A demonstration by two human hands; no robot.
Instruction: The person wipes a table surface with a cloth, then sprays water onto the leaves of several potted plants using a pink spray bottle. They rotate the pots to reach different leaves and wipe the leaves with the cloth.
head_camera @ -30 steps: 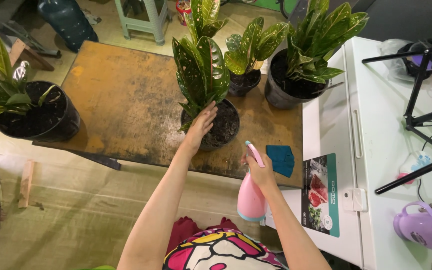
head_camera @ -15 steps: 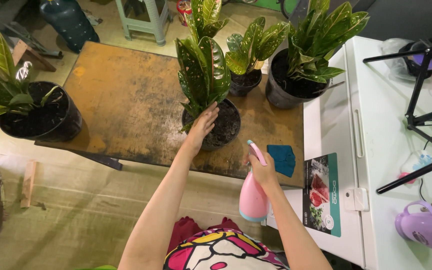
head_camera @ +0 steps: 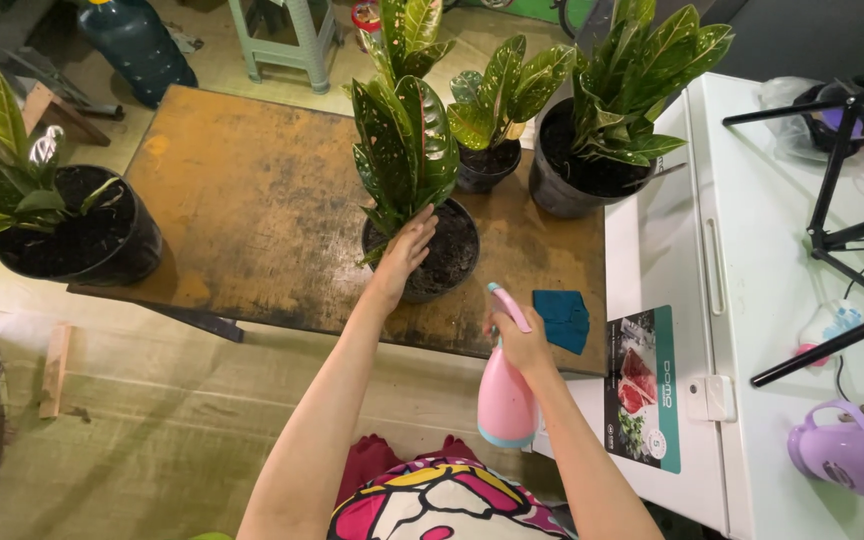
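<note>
1. Left hand lies open, fingers spread on the rim of the black pot, leaves just beyond the fingertips.
2. Right hand grips the pink spray bottle; its body hangs below the curled fingers.

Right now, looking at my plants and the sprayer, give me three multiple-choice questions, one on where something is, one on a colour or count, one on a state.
1. Where does the blue cloth lie?
A. on the wooden table, near its right edge
B. on the floor
C. in a pot

2. What colour is the spray bottle?
A. green
B. pink
C. black

3. What is the left hand doing?
A. hanging free in the air
B. gripping the purple jug
C. resting at the rim of the near plant pot

Answers:
1 A, the cloth sits on the wooden table beside the white chest.
2 B, its body is pink, and the right hand is closed around its neck.
3 C, the fingers lie on the pot's rim at the base of the spotted leaves.
</note>
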